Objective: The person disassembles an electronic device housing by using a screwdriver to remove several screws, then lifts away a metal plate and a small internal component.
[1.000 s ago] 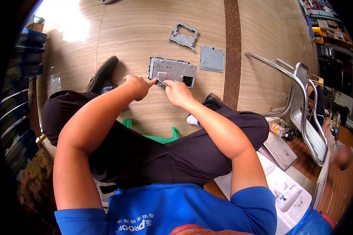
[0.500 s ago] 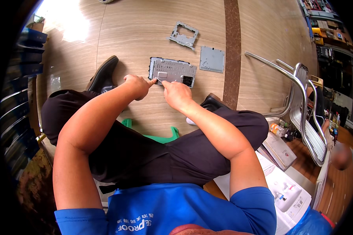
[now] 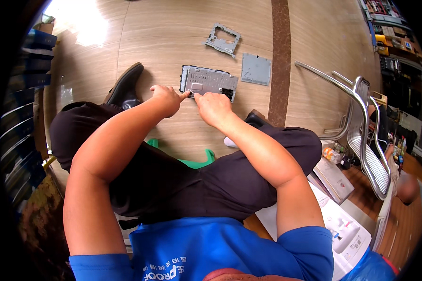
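A flat metal electronic unit (image 3: 210, 79), much like a car stereo with a slotted casing and a dark socket at its right end, lies on the floor between my feet. My left hand (image 3: 166, 100) reaches its near left corner, index finger stretched to the edge, the other fingers curled and partly hidden. My right hand (image 3: 213, 107) is closed over the near edge, fingertips close to the left ones. A thin pale sliver shows between the fingertips; it is too small to name. Beyond the unit lie a grey metal bracket (image 3: 214, 43) and a flat grey cover plate (image 3: 255, 69).
A green plastic stool (image 3: 199, 162) shows beneath my legs. My shoes (image 3: 125, 86) flank the work area. To the right stands a tubular metal bench (image 3: 361, 122), with an opened white box (image 3: 344, 234) nearer me. Stacked dark blue boxes (image 3: 36, 61) line the left side.
The whole floor scene sits slightly higher and further right in the picture. Both hands stay at the unit's near left corner, with only small shifts of the fingers.
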Motion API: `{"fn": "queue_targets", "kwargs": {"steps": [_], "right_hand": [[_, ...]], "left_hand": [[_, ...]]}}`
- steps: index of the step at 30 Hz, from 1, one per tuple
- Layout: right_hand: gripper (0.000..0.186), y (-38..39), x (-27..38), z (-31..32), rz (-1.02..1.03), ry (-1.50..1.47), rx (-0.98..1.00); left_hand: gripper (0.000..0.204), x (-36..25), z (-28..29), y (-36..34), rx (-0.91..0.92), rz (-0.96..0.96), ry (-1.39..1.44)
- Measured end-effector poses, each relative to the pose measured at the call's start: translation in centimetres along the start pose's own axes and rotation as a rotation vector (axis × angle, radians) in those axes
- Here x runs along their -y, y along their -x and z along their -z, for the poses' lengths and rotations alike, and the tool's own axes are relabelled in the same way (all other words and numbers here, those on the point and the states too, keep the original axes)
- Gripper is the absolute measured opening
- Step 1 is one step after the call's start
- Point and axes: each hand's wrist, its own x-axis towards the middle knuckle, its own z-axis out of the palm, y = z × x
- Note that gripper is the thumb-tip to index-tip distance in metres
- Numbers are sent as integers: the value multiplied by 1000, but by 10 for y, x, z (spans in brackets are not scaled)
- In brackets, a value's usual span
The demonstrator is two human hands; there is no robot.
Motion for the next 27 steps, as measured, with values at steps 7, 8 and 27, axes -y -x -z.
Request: {"fn": "queue_targets", "kwargs": {"steps": [7,8,27], "right_hand": [[25,-2,0,11,90,179,91],[24,-3,1,15,121,200,102],[29,19,-2,1,-184,-374,9]], "left_hand": [[90,1,0,1,-26,1,-20],[90,1,0,2,-25,1,-21],[94,7,2,1,25,0,27]]}}
